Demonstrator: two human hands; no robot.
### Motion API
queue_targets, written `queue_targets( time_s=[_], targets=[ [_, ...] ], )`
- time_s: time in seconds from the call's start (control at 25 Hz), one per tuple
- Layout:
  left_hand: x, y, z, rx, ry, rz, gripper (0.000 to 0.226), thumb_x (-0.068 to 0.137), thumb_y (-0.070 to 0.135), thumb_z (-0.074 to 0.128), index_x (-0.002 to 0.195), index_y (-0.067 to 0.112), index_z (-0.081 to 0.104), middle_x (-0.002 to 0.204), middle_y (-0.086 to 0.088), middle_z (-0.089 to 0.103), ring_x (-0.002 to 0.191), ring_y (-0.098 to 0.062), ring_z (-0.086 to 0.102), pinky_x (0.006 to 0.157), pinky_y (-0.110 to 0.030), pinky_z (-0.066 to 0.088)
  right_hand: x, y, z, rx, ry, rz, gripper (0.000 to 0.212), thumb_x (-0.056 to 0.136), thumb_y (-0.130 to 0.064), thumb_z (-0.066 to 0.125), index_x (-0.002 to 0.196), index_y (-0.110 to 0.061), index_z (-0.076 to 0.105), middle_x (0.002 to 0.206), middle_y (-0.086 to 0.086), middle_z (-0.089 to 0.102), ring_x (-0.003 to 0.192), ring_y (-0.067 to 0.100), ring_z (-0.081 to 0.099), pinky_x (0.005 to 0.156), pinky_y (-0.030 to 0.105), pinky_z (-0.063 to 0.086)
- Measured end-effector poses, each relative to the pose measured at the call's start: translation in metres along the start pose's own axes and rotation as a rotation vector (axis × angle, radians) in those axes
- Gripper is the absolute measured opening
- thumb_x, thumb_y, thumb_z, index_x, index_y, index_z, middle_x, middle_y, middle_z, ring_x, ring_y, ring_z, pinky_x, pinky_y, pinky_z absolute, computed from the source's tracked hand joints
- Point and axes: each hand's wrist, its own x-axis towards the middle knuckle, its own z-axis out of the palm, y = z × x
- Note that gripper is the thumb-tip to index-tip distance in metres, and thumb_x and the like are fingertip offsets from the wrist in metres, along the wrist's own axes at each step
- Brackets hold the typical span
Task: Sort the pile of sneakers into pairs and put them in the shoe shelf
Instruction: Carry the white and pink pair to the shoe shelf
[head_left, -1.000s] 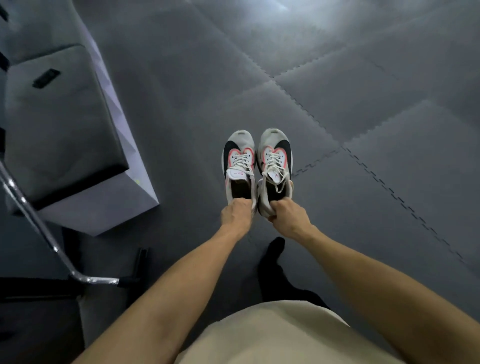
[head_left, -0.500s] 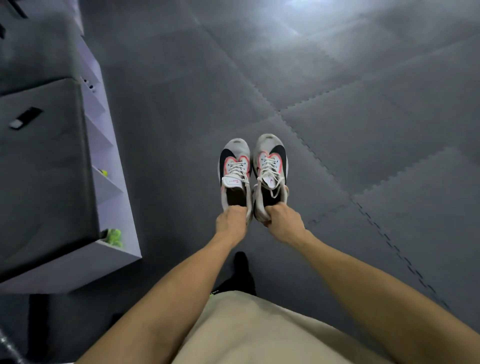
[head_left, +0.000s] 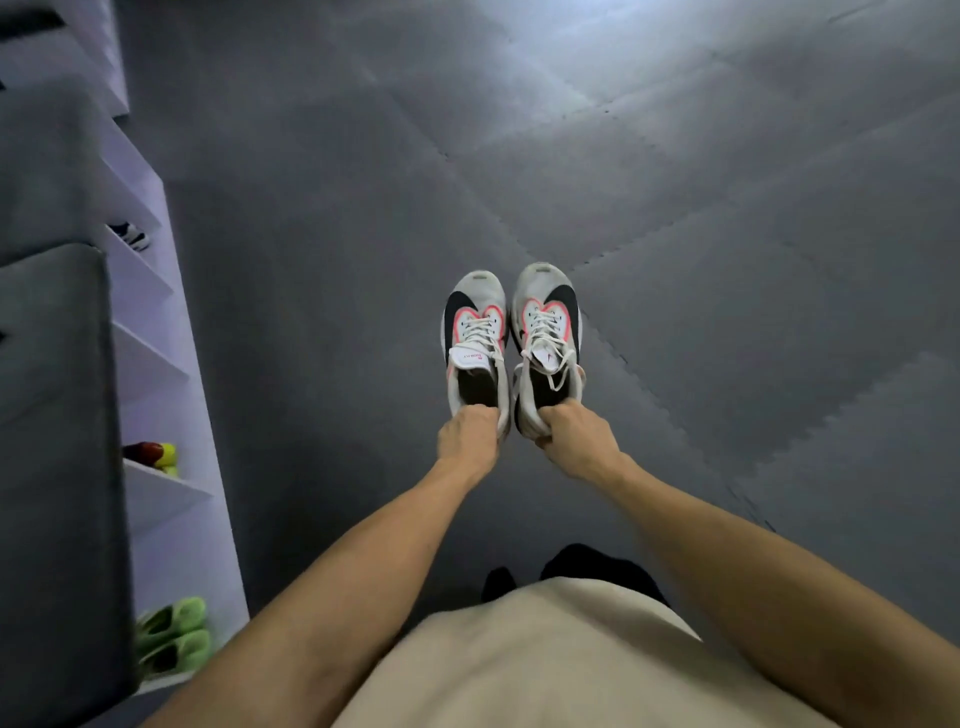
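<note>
While held, left sneaker tongue shows pink lettering.

Dim scene, pale glare on floor mats at top, blurred, wide-angle bent edges

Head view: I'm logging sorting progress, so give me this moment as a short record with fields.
left hand: grips heel of the left white, black and pink lace-up sneaker
right hand: grips heel of the matching right sneaker
pair: side by side, toes pointing away, held above grey foam floor mat
white shoe shelf: at left, holds green sneakers
</note>
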Motion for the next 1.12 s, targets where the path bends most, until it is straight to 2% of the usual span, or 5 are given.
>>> queue_targets(
  time_s=[0.16, 0.36, 0.52, 0.84, 1.12],
  targets=[
    [0.091, -0.012, -0.033, -0.015, 0.009, -0.037, 0.014, 0.091, 0.010, 0.055, 0.101, 0.014, 0.063, 0.103, -0.010, 0.064, 0.094, -0.032, 0.064, 0.070, -0.036, 0.045, 0.095, -0.004, -0.031, -0.017, -0.030, -0.032, 0.008, 0.086, -0.016, 0.059, 0.088, -0.010, 0.064, 0.092, 0.008, 0.062, 0.083, 0.030, 0.062, 0.063, 0.031, 0.039],
    [0.191, -0.037, -0.069, -0.088, 0.020, -0.183, 0.014, 0.091, 0.013, 0.057, 0.104, 0.014, 0.064, 0.103, -0.012, 0.065, 0.095, -0.032, 0.064, 0.077, -0.038, 0.051, 0.231, -0.017, -0.059, -0.076, -0.079, -0.153, 0.005, 0.084, -0.015, 0.058, 0.084, -0.013, 0.063, 0.090, 0.009, 0.063, 0.081, 0.032, 0.063, 0.062, 0.032, 0.043],
    [0.254, -0.065, -0.108, -0.135, 0.070, -0.365, 0.016, 0.091, 0.013, 0.059, 0.107, 0.013, 0.064, 0.106, -0.012, 0.065, 0.097, -0.033, 0.064, 0.071, -0.036, 0.045, 0.336, -0.049, -0.085, -0.132, -0.176, -0.326, 0.007, 0.084, -0.016, 0.057, 0.085, -0.014, 0.063, 0.092, 0.009, 0.062, 0.082, 0.034, 0.063, 0.063, 0.035, 0.046],
    [0.305, -0.175, -0.155, -0.216, 0.195, -0.707, 0.019, 0.091, 0.009, 0.057, 0.107, 0.014, 0.065, 0.110, -0.010, 0.065, 0.100, -0.033, 0.064, 0.073, -0.038, 0.048, 0.470, -0.177, -0.078, -0.278, -0.306, -0.679, 0.008, 0.085, -0.017, 0.056, 0.088, -0.014, 0.063, 0.097, 0.010, 0.062, 0.087, 0.034, 0.062, 0.068, 0.037, 0.047],
    [0.306, -0.273, -0.176, -0.331, 0.279, -0.995, 0.018, 0.091, 0.012, 0.055, 0.106, 0.015, 0.064, 0.112, -0.010, 0.063, 0.103, -0.033, 0.062, 0.076, -0.039, 0.050, 0.534, -0.301, -0.037, -0.372, -0.422, -0.952, 0.012, 0.088, -0.020, 0.056, 0.094, -0.014, 0.064, 0.102, 0.011, 0.060, 0.091, 0.034, 0.062, 0.067, 0.035, 0.043]
  ],
)
